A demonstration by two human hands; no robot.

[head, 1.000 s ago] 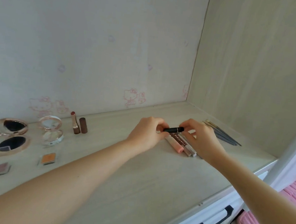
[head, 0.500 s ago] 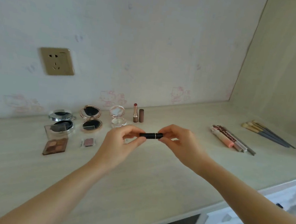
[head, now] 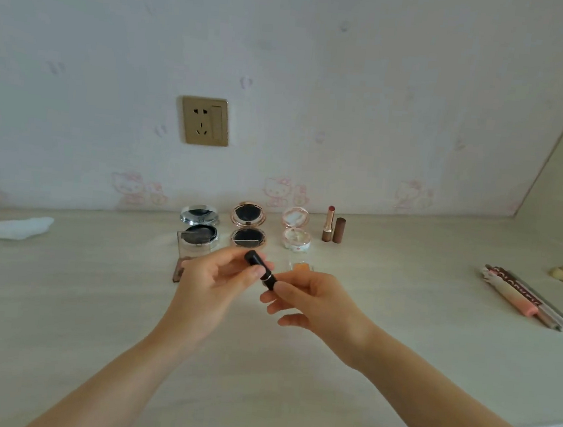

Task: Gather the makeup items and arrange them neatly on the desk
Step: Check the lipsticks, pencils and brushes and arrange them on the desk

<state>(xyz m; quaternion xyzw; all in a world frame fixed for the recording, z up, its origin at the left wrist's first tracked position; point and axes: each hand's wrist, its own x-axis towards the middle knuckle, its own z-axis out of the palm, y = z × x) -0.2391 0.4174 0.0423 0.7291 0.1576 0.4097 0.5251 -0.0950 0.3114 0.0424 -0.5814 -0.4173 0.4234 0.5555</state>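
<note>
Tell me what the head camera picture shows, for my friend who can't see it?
Two hands, the left hand and right hand, hold a small black tube between them above a pale desk. Behind them, three open compacts, an uncapped lipstick and its cap line the wall.

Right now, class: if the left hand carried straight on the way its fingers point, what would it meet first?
The left hand grips the black tube, fingers pointing up-right toward the wall. Past the tube, probably the rose-gold compact, though depth is unclear.

A home bedroom; cartoon-cat wallpaper [head: 277, 192] behind a pale wooden desk [head: 93, 298] strewn with makeup.
</note>
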